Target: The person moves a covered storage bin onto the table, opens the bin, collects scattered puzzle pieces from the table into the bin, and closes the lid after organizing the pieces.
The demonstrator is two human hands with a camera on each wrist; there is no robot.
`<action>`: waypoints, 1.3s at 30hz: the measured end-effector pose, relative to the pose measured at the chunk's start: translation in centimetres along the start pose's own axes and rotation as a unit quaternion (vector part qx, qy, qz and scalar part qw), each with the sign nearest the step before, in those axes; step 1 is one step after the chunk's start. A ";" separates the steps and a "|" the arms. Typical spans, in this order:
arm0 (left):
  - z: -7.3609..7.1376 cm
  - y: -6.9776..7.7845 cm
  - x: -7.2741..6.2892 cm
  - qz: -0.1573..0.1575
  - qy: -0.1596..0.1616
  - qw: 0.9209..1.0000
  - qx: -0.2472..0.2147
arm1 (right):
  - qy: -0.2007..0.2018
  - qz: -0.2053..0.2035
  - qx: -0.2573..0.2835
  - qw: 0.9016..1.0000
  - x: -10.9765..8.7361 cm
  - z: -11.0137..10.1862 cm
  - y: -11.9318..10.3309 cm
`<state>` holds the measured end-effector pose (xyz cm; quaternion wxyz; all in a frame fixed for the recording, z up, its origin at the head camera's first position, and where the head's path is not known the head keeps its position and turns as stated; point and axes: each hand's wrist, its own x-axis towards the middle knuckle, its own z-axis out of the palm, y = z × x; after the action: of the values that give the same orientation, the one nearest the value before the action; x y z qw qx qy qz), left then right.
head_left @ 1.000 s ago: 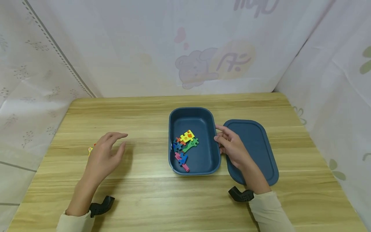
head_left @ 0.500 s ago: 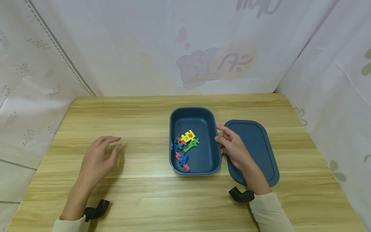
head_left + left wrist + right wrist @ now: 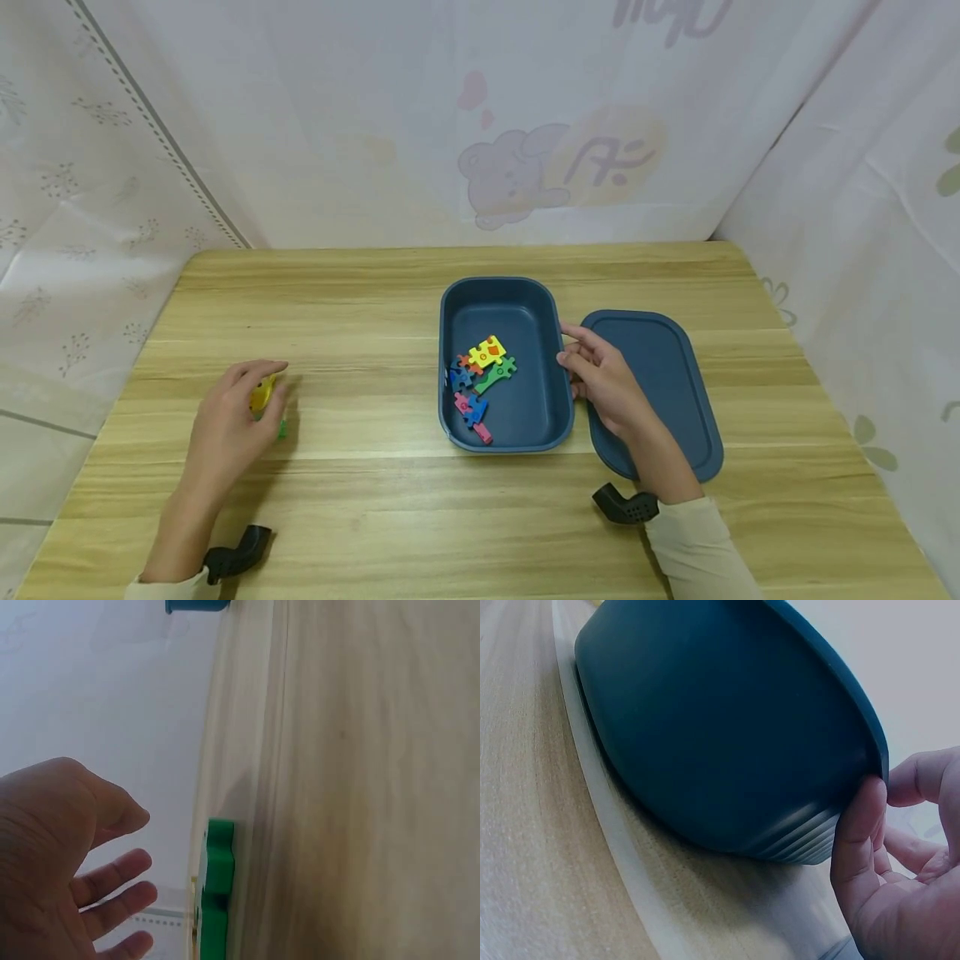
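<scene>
My left hand (image 3: 228,421) hovers at the left of the table, fingers loosely bent and holding nothing. Partly hidden beneath it lie a yellow piece (image 3: 261,394) and a bit of green (image 3: 282,429). The left wrist view shows a thick green piece (image 3: 217,889) with a wavy edge beside the spread fingers. At the table's middle stands a dark blue box (image 3: 536,417) without its lid. Inside are several colourful puzzle pieces (image 3: 487,352), gathered toward its left side. With thumb and fingertips, my right hand (image 3: 603,379) pinches the box's right rim (image 3: 883,754).
A dark blue lid (image 3: 675,383) lies flat right of the box, partly under the right forearm. Printed curtains (image 3: 337,125) enclose the wooden table (image 3: 360,517) at the back and sides. A black wrist mount (image 3: 238,554) sits on each wrist.
My left hand has moved left and toward the near edge, over the yellow and green pieces, which now show past its fingers. The right hand stays at the box rim.
</scene>
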<state>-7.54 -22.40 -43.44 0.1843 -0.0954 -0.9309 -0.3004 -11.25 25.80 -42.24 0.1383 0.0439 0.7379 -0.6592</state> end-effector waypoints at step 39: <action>-2.0 -2.4 -0.3 -0.136 -0.120 0.981 0.073 | -0.001 0.001 0.006 1.000 0.1 0.0 0.0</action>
<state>-7.42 -25.58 -43.29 0.0353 0.0099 -0.9699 -0.2405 -11.33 25.81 -42.24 0.1394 0.0453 0.7339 -0.6633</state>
